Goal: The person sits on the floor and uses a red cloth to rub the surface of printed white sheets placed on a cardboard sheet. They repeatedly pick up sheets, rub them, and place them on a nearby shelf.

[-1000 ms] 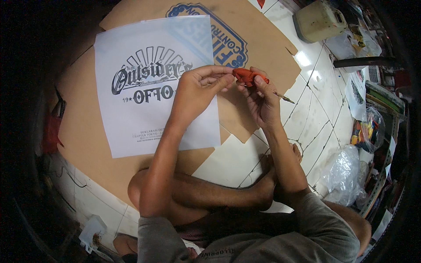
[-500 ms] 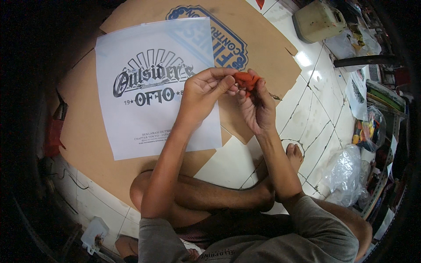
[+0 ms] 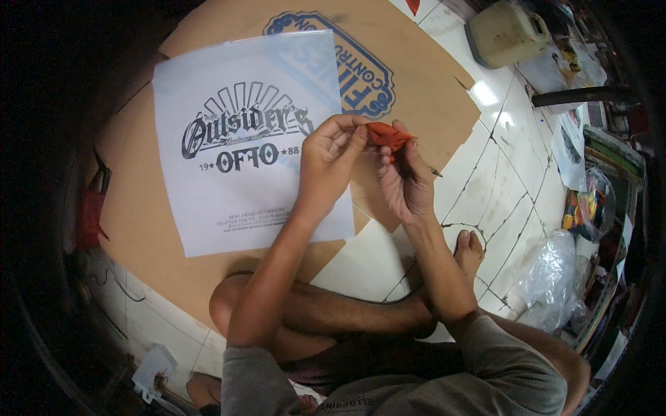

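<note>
A small crumpled piece of orange-red cloth (image 3: 387, 135) is stretched between my two hands, above the right edge of a printed sheet. My left hand (image 3: 327, 158) pinches its left end between thumb and fingers. On the other side my right hand (image 3: 408, 186) grips it, palm turned up and fingers curled round it. A thin dark tip (image 3: 436, 172) shows beside the right hand; its kind is unclear. Below lies the white translucent sheet (image 3: 208, 215) with black lettering and a ray design, flat on brown cardboard (image 3: 437, 83).
Blue print (image 3: 378, 83) marks the cardboard, which covers white tiles (image 3: 510, 180). A dirty jerrycan (image 3: 506, 35) stands far right. Clear plastic bags (image 3: 548, 277) and a crowded shelf (image 3: 610, 291) line the right side. A white box-like object (image 3: 154, 367) sits at lower left.
The cloth looks a little more spread at its left end, and the fingers have shifted on it. Both hands sit slightly lower, and the whole view has moved a little.
</note>
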`<state>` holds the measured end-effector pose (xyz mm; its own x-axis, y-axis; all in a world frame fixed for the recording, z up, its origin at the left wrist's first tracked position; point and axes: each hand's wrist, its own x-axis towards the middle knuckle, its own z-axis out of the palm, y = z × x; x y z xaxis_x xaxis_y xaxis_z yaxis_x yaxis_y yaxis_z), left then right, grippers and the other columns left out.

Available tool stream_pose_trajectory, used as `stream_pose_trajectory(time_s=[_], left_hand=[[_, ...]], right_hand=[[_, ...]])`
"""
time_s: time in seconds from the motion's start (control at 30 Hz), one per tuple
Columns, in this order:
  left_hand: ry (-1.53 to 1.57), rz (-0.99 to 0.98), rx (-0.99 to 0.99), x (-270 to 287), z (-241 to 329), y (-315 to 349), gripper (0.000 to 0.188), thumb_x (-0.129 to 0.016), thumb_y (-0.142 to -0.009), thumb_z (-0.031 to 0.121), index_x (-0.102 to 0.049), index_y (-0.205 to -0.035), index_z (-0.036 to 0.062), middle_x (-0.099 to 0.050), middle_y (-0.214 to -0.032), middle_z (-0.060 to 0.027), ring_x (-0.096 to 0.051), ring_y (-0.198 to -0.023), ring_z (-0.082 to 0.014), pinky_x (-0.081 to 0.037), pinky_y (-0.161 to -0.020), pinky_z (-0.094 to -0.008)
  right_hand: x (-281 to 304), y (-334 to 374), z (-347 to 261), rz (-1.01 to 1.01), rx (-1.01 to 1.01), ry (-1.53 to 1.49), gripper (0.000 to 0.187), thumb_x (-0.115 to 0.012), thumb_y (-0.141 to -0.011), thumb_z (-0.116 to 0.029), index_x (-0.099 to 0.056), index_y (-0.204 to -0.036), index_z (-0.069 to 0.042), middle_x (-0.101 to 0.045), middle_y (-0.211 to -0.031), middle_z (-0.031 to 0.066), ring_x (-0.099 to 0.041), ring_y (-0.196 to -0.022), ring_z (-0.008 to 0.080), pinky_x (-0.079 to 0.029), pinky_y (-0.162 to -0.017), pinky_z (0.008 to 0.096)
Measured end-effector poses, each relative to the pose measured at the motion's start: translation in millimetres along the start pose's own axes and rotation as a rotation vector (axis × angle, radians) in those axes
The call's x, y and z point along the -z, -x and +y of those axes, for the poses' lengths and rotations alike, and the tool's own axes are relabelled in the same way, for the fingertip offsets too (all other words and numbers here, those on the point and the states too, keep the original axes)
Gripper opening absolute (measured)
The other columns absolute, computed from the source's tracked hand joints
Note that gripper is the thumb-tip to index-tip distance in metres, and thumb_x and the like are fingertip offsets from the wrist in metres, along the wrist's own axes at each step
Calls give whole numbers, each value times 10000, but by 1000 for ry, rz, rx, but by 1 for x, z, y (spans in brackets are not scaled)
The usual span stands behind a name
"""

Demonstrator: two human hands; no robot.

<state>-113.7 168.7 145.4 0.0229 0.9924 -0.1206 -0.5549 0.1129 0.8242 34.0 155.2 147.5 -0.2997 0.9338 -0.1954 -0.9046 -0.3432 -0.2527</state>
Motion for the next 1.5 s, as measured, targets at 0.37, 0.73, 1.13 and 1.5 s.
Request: stream_pose_trajectory(time_s=[0.37,0.73,1.13,1.5], left_hand=[[-59,47,75,8,-10,7,187,-616,-1013,79,-654,-1159,-31,-689,-1065,-61,-650,-971,-117,-523,-871,-261],[-1282,99,-321,33,34,-16,691,-795,-848,245,-504,-1411,-32,-552,-1359,-169,-480,-1341,-341,-383,-1107,-438],[-1807,-15,-208,70,10,6,1050,-879,-682,345,-352,-1561,112,-260,-1634,-189,-221,-1527,-331,-210,-1215,-564],[-1798,15,-222,68,15,6,1052,-890,-657,316,-375,-1557,136,-267,-1635,-181,-231,-1528,-310,-238,-1205,-547]], right_hand=[[-1,6,-6,43,28,459,403,-545,-1058,-222,-515,-1355,50,-562,-1338,239,-655,-1138,301,-564,-1014,370],[-9,-33,-23,-9,76,1202,244,-640,-991,-84,-658,-1209,24,-671,-1212,137,-656,-1114,208,-550,-994,331],[41,-85,-7,-507,279,1561,190,-764,-823,-56,-647,-971,-36,-715,-1077,146,-701,-1056,243,-559,-914,364],[42,-89,-2,-529,196,1574,181,-771,-830,-79,-638,-948,-50,-728,-1048,138,-710,-1040,246,-555,-878,365]])
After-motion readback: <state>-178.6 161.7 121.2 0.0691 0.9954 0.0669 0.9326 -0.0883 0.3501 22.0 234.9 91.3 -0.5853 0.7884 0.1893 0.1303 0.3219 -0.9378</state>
